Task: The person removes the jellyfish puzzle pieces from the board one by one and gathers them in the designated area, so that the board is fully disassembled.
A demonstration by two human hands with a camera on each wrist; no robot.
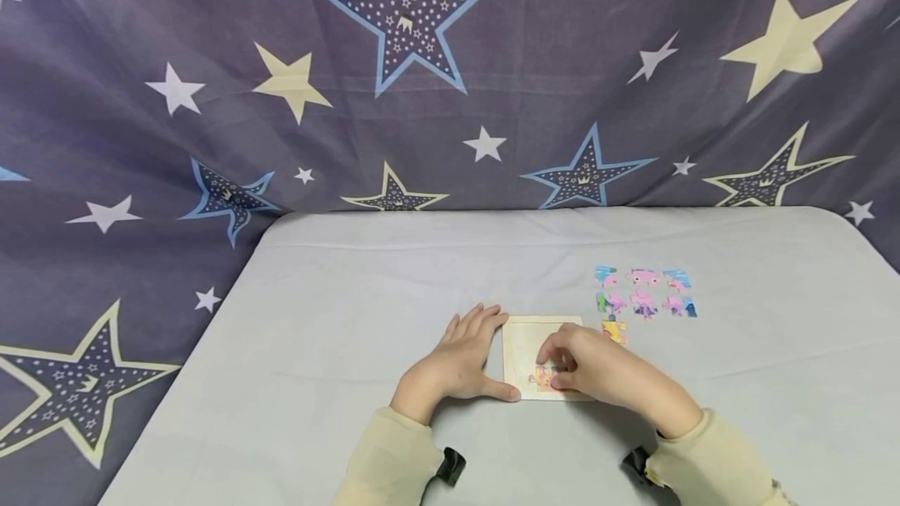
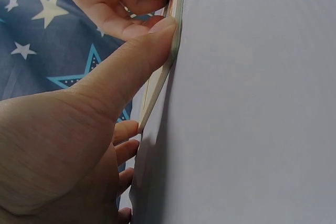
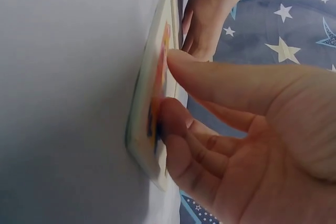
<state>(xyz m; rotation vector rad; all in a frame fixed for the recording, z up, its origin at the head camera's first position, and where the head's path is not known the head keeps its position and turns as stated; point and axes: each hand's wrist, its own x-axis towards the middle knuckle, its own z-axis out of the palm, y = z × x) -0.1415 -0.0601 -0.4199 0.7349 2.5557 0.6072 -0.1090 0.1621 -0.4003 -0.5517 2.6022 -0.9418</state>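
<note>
A square, cream-coloured puzzle tray (image 1: 516, 342) lies on the bed-like grey surface. My left hand (image 1: 460, 358) steadies its left side, the thumb at the front corner and the fingers spread along toward the back corner. Over the tray's front right part, my right hand (image 1: 587, 361) bends its thumb and fingers down onto a puzzle piece, mostly covered by them. Beside the fingertips shows a pink and yellow puzzle piece (image 1: 543, 379) inside the tray. In the right wrist view, the thumb and fingertips touch the coloured puzzle pieces (image 3: 161, 72) along the tray's near edge.
Two rows of loose puzzle pieces (image 1: 643, 303) in pink and blue lie right of the tray, toward the back. A yellow puzzle piece (image 1: 614, 330) sits just behind the right hand. A star-patterned dark curtain (image 1: 422, 139) hangs behind the grey surface (image 1: 351, 295).
</note>
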